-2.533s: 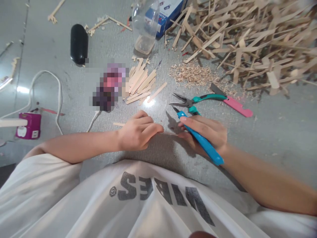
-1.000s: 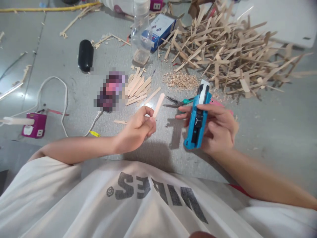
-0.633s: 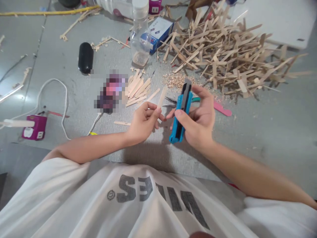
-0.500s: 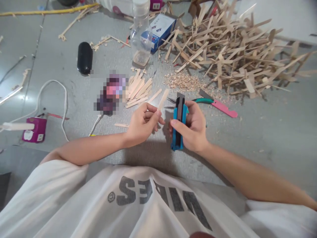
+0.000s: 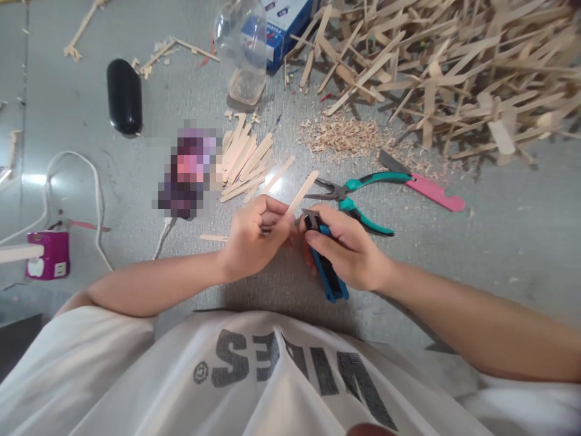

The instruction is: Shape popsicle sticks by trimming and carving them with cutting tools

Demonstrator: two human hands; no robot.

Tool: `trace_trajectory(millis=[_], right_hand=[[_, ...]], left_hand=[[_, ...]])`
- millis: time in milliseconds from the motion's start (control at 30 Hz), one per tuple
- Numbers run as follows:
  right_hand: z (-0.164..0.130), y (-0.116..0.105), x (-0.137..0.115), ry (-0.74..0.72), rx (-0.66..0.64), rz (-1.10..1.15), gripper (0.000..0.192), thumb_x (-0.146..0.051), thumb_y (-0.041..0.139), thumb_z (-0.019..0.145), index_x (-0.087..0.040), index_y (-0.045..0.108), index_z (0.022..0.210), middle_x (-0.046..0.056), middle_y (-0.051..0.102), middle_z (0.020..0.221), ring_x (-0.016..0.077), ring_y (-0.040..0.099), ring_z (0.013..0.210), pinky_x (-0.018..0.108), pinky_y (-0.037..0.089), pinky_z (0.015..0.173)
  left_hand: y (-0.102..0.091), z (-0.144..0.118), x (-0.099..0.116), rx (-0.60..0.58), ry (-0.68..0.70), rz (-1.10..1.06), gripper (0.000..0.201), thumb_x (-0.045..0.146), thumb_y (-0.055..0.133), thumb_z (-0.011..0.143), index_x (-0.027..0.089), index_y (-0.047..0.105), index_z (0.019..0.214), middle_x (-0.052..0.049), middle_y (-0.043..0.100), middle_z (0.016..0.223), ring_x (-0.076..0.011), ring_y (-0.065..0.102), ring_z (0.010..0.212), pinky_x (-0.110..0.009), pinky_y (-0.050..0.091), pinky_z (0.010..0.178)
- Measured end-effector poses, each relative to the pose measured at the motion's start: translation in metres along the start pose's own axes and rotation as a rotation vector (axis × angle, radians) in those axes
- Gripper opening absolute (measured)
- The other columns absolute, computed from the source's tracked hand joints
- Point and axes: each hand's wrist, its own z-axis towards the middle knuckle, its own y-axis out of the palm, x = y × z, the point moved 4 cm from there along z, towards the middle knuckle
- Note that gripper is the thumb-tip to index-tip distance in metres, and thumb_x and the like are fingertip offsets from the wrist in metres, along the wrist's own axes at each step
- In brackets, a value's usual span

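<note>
My left hand (image 5: 258, 236) pinches a flat wooden stick (image 5: 302, 194), whose rounded end points up and away from me. Close beside it, my right hand (image 5: 347, 245) is wrapped round a blue and black utility knife (image 5: 329, 266). The knife's blade end lies near the stick's lower part; whether they touch I cannot tell. Just beyond my right hand are needle-nose pliers (image 5: 338, 191) with green and black handles. A small heap of wooden sticks (image 5: 247, 157) lies past my left hand, with a heap of wood shavings (image 5: 340, 136) to its right.
A large pile of wooden sticks (image 5: 431, 79) covers the back right. A pink-handled blade (image 5: 436, 192) meets the pliers' handle. Further back stand a clear bottle (image 5: 240, 48) and a blue box (image 5: 284, 36). Leftward are a blurred-out phone (image 5: 188, 172), a black case (image 5: 124, 97) and a purple adapter (image 5: 48, 255).
The knife has tilted so its blade end now sits lower and closer to the stick. The stick leans further right. My view has moved nearer the table, uncovering more of the pliers.
</note>
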Motion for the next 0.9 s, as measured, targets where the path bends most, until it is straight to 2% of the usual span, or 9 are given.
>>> trace_trajectory(millis=[133,333,600,700,800,900], right_hand=[[0.003,0.000,-0.007,0.124,-0.009,-0.012,0.030,-0.037,0.047,0.116,-0.022,0.056,0.092,-0.002,0.060,0.065,0.0123,0.058,0.049,0.025,0.049,0.044],[0.003,0.002,-0.008,0.146,-0.025,0.010,0.025,-0.031,0.047,0.115,-0.023,0.055,0.093,-0.003,0.060,0.065,0.0129,0.058,0.047,0.026,0.048,0.043],[0.000,0.003,-0.004,0.195,-0.014,0.056,0.022,-0.031,0.048,0.113,-0.024,0.056,0.095,-0.003,0.062,0.064,0.0146,0.058,0.047,0.028,0.049,0.041],[-0.002,0.004,-0.001,0.228,-0.005,0.058,0.017,-0.032,0.049,0.113,-0.024,0.056,0.099,-0.002,0.064,0.064,0.0159,0.058,0.049,0.028,0.050,0.041],[-0.004,0.004,0.002,0.255,0.003,0.057,0.012,-0.033,0.050,0.112,-0.024,0.058,0.108,-0.002,0.065,0.066,0.0165,0.059,0.052,0.028,0.052,0.042],[-0.004,0.004,0.002,0.285,0.003,0.093,0.010,-0.032,0.052,0.109,-0.024,0.059,0.109,-0.002,0.064,0.066,0.0164,0.059,0.050,0.028,0.053,0.041]], left_hand=[[0.001,-0.002,-0.002,-0.018,0.061,0.048,0.039,0.056,0.070,0.103,0.021,0.056,0.094,-0.001,0.078,0.068,-0.0120,0.071,0.055,-0.022,0.056,0.053],[0.002,-0.002,-0.005,-0.007,0.067,0.075,0.042,0.059,0.070,0.103,0.021,0.057,0.092,-0.002,0.077,0.070,-0.0115,0.070,0.055,-0.022,0.056,0.054],[0.002,-0.002,-0.004,-0.024,0.078,0.071,0.037,0.050,0.071,0.103,0.020,0.055,0.090,-0.001,0.074,0.069,-0.0095,0.066,0.056,-0.020,0.053,0.053],[0.001,-0.001,-0.002,-0.043,0.136,0.098,0.033,0.045,0.069,0.105,0.019,0.055,0.090,0.002,0.069,0.065,-0.0063,0.056,0.050,-0.017,0.042,0.047],[0.002,-0.001,-0.001,-0.063,0.260,0.105,0.027,0.038,0.066,0.107,0.019,0.055,0.091,0.008,0.056,0.057,-0.0030,0.038,0.043,-0.016,0.027,0.042],[0.003,-0.001,-0.002,-0.076,0.311,0.106,0.024,0.035,0.064,0.109,0.019,0.055,0.094,0.009,0.051,0.057,-0.0030,0.035,0.043,-0.017,0.024,0.043]])
